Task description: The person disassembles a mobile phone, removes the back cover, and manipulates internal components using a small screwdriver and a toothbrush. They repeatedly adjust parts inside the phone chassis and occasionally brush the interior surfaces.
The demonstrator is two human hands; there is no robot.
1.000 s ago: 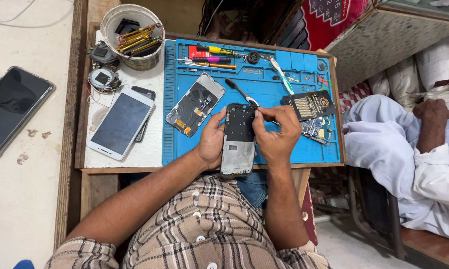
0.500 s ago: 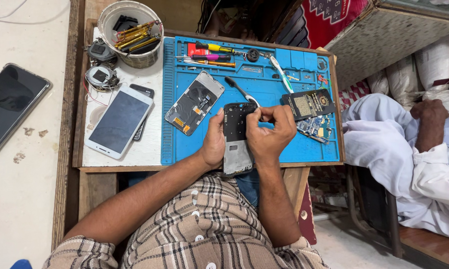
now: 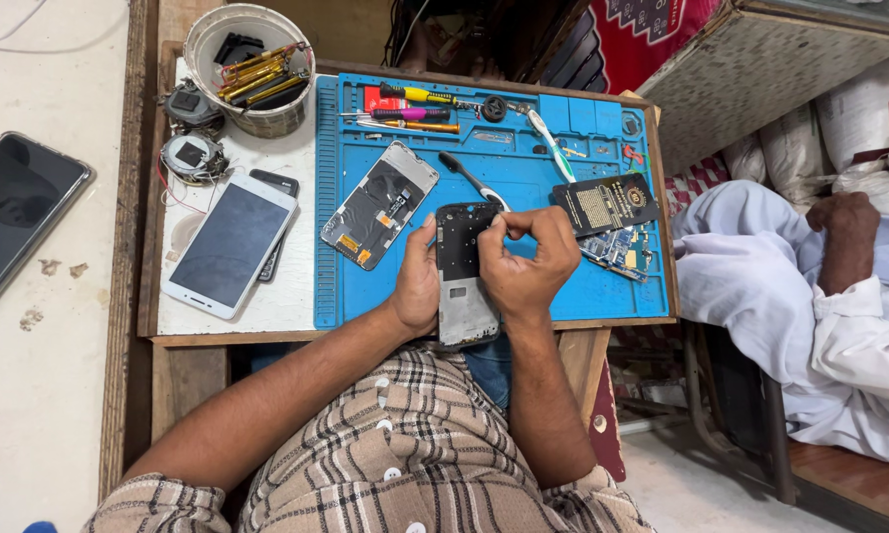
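while braced on the mat (image 3: 583, 296), both hands' grip around phone frame (image 3: 461, 276)

A phone repair stall: blue repair mat (image 3: 583, 296) mid-frame, opened phones (image 3: 378, 204), a circuit board (image 3: 617, 252), screwdrivers (image 3: 410, 109) at top, a tool tub (image 3: 250, 69) upper left.

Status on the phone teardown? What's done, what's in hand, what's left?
Done: the phone is apart. A screen panel and a small circuit board lie loose on the blue mat.
In hand: left hand steadies the phone frame; right hand works at its top edge, tool unclear.
Left: those parts remain off the frame; screwdrivers lie unused at the mat's far edge.
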